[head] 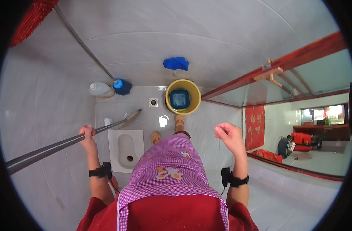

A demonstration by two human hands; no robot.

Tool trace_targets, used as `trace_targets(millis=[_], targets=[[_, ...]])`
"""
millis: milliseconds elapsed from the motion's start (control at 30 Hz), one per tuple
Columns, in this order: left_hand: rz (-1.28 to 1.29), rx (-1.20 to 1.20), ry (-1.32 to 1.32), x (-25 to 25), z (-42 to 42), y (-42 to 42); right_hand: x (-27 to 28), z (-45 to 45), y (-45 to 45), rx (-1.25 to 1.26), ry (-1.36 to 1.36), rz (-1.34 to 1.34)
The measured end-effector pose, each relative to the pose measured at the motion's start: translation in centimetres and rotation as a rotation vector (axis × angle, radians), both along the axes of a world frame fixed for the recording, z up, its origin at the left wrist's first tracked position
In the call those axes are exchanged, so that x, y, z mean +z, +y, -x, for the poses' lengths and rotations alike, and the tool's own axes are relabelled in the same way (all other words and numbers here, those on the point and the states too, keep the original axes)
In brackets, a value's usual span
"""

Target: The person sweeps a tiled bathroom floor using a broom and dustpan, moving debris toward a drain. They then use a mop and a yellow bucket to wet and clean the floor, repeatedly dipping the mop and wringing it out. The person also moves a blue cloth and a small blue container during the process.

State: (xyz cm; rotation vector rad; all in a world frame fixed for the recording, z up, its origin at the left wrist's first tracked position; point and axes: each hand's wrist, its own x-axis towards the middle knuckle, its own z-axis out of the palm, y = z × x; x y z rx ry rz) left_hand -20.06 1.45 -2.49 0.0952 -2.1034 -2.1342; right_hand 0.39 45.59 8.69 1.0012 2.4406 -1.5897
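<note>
My left hand grips the grey pole of a long-handled floor tool, perhaps a squeegee. Its narrow beige head rests on the wet tiles beyond the squat toilet. At the right, my right hand is raised with loosely curled fingers and nothing visible in it. Ahead of my feet stands a yellow bucket; a dark teal basin sits inside it. Both wrists wear black straps with small devices.
A floor drain lies left of the bucket. In the far left corner stand a white plastic jug and a blue-bristled brush. A blue cloth hangs on the wall. A red-framed door with a wooden hook rack stands right.
</note>
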Motion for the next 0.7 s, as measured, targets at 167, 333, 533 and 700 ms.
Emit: trace_targets(millis=[167,333,533,700], targets=[[-0.007,0.072,-0.005,-0.2,-0.8,0.9,-8.0,9.3,4.2,0.278,-0.076,-0.195],[0.011,0.206,-0.047,-0.2,-2.1,1.7,-18.3,21.5,7.5,0.371,-0.157,-0.381],[0.097,0.232,-0.147,0.9,-4.0,4.8,-25.3,32.4,6.7,0.399,-0.133,-0.498],[0.116,0.338,-0.187,0.0,-6.4,6.8,-27.8,35.3,8.8,0.499,-0.139,-0.557]])
